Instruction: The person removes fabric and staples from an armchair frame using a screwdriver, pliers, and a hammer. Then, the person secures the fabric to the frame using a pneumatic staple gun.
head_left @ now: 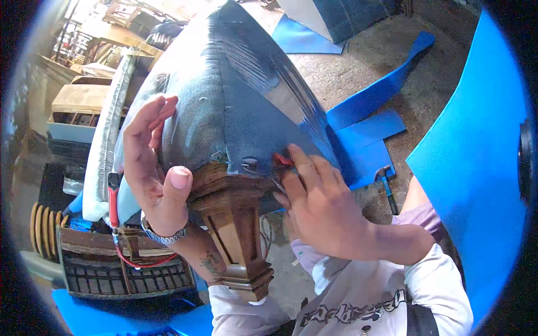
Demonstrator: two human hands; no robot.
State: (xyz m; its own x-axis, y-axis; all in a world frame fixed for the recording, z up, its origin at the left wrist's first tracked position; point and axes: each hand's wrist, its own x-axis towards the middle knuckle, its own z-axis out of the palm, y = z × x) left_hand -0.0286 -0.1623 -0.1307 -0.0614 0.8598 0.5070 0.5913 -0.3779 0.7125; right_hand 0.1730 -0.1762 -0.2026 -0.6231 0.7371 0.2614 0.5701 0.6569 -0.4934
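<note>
We've got room between right hand and blue foam sheet; tapered wooden leg and upholstered furniture block straight crossing to left hand.

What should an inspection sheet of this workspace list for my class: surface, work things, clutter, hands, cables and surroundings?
Surface: grey-brown floor, partly covered by blue sheets.
Work things: blue-grey upholstered piece, shiny film over part of it, carved wooden leg at its near end.
Clutter: hammer by the edge of the blue sheets.
Hands: left hand open beside the upholstery, contact unclear; right hand with fingertips at a small red item, grip unclear.
Cables: red hose running from a red-handled tool.
Surroundings: wooden furniture parts at upper left; large blue panel at right.
</note>
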